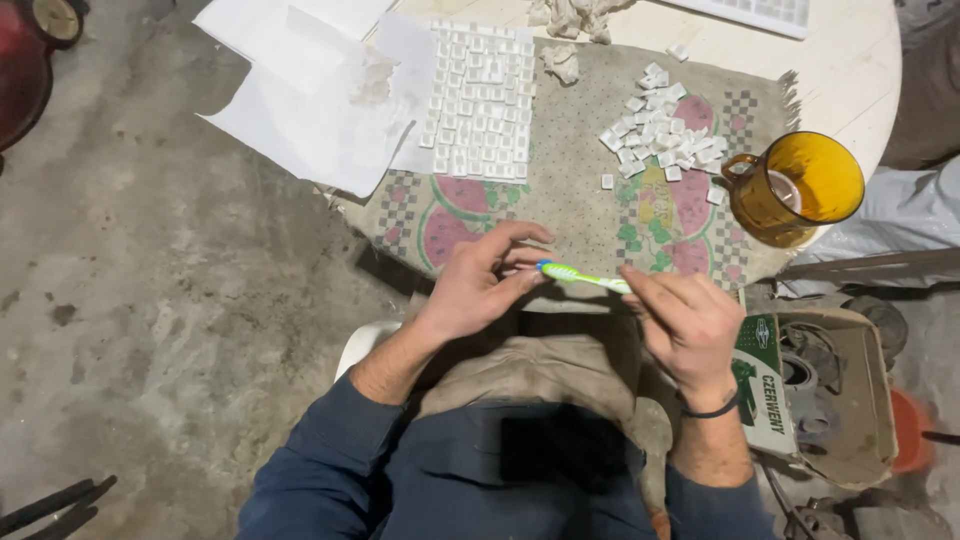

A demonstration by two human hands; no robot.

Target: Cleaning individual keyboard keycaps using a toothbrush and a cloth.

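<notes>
At frame centre my right hand (pixel 690 325) grips the green toothbrush (pixel 583 277) by its handle, bristles meeting whatever my left hand (pixel 480 285) pinches, too small to tell, for scrubbing.

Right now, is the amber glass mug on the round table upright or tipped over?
Upright. The amber glass mug stands on its base near the edge of the round table, its open mouth facing up toward the camera, handle to one side.

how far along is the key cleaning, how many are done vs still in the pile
Done, by the look of it: white keys set in neat rows on the paper sheet. In hand: the right hand holds a green toothbrush with its head at the left hand, whose grip may pinch a key, though none is visible. Left: the loose heap of keys on the mat. The rows look larger than the heap.
</notes>
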